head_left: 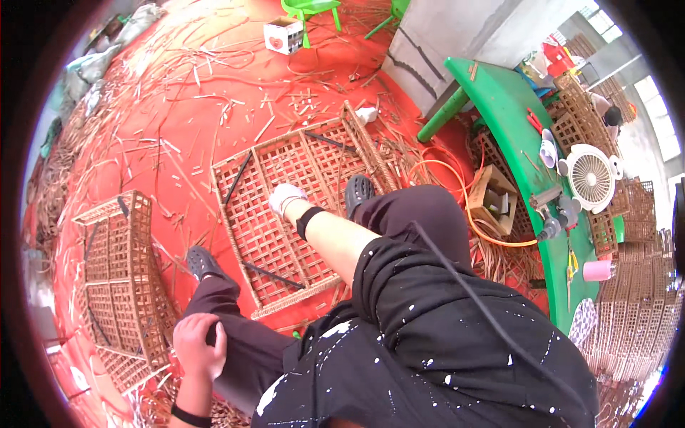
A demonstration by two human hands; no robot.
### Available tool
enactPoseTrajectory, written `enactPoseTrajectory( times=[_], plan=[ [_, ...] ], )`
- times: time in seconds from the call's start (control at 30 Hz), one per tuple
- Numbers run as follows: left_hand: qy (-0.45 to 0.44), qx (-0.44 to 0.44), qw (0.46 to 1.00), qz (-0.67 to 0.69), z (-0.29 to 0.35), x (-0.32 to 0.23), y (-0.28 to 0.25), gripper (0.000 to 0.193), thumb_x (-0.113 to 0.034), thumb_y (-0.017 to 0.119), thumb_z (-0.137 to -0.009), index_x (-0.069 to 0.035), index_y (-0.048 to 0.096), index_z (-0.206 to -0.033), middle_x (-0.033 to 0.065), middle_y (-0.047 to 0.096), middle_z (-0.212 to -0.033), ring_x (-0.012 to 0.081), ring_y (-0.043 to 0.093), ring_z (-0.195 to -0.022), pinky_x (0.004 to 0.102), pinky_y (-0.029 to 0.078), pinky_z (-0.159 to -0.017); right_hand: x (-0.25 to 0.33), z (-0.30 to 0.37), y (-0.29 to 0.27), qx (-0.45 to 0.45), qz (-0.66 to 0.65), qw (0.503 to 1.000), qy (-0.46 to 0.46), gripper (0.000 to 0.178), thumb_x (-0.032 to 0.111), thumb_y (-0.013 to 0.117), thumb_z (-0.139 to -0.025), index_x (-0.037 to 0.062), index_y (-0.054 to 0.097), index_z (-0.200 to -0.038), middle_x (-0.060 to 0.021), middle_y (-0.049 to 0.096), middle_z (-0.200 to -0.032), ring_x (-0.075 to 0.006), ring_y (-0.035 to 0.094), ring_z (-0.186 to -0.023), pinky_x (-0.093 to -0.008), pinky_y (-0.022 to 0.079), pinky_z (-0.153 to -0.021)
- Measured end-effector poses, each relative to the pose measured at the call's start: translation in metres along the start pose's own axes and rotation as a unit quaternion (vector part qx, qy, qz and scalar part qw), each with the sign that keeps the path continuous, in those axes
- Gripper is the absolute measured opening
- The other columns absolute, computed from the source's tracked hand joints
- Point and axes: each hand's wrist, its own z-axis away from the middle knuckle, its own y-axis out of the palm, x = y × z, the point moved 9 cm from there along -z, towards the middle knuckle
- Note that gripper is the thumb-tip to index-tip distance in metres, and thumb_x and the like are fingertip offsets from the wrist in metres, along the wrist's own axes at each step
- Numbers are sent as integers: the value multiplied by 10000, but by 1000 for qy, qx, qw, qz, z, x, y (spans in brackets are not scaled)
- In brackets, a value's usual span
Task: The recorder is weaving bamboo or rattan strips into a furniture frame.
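A large woven rattan basket frame (303, 221), with open lattice, raised sides and black strips across its corners, lies on the red floor between my feet. My right hand (287, 198), in a white glove, is closed over the middle of the lattice. Its fingertips are hidden, and whatever they grip is too small to make out. By my left knee is my bare left hand (198, 348), loosely bent. Its thumb stands apart from the fingers, and nothing shows in it.
Another woven frame (121, 278) stands on the left. At right, a green table (503, 107) carries a white fan (591, 178), power tools and red-handled pliers. An orange hose (467, 207) curves past a wooden box (492, 200). Rattan scraps litter the floor.
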Motion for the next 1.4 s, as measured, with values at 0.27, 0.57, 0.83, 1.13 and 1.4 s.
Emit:
enactPoseTrajectory(
  times=[0.27, 0.57, 0.83, 1.13, 1.4],
  plan=[
    [-9, -34, 999, 6, 24, 19, -9, 74, -138, 584, -708, -71, 606, -731, 80, 618, -769, 258, 582, -786, 359, 430, -761, 28, 45, -5, 21, 274, 953, -130, 285, 168, 455, -855, 42, 640, -1032, -154, 617, -1057, -293, 594, -985, -418, 478, -820],
    [-3, -100, 994, 31, 33, 34, -19, 86, -138, 581, -704, -56, 607, -699, 108, 611, -736, 283, 579, -728, 371, 453, -691, 24, 73, -18, -10, 119, 993, -23, 327, 220, 420, -862, 56, 629, -1052, -161, 597, -1096, -314, 576, -1023, -465, 469, -806],
    [-26, -51, 998, 35, -5, 16, -5, 193, -218, 577, -723, -44, 656, -694, 115, 631, -717, 277, 604, -732, 378, 468, -692, 44, 95, -14, 21, 200, 980, 8, 269, 187, 536, -811, 57, 646, -1019, -166, 610, -1070, -316, 585, -1013, -425, 484, -799],
    [-11, -38, 999, 33, -29, -1, 5, 226, -255, 570, -725, -53, 647, -658, 118, 620, -689, 277, 599, -698, 385, 471, -657, 39, 86, -19, -24, 122, 991, -43, 315, 264, 442, -846, 98, 640, -1027, -159, 603, -1075, -328, 575, -1011, -422, 462, -833],
    [-38, -17, 999, 5, -37, 8, 9, 250, -279, 552, -747, -65, 654, -666, 112, 619, -689, 277, 602, -708, 385, 476, -655, 25, 56, 3, -16, 255, 956, -142, 238, 149, 464, -830, 27, 653, -908, -169, 645, -884, -287, 640, -816, -387, 515, -713]
  ],
)
